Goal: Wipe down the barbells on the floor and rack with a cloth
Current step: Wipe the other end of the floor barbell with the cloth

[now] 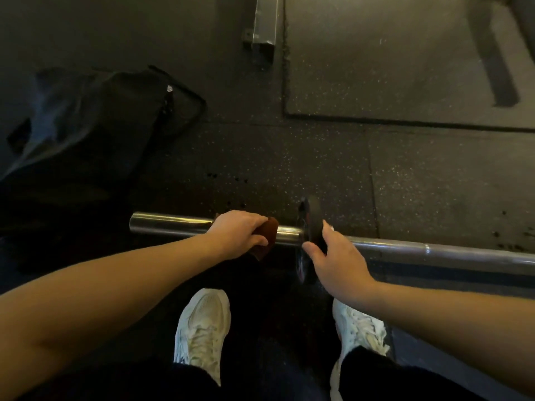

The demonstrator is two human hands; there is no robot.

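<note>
A steel barbell (434,250) lies across the dark rubber floor, its chrome sleeve (168,224) pointing left. A small black weight plate (311,215) sits on the sleeve at the collar. My left hand (237,234) grips a brown cloth (267,231) wrapped round the sleeve just left of the plate. My right hand (335,256) holds the plate's near edge, thumb on its left face and fingers behind it.
A black bag (95,125) lies on the floor at the left. A metal rack foot (263,24) stands at the top centre, and a bench leg (498,62) at the top right. My two white shoes (202,325) are just behind the bar.
</note>
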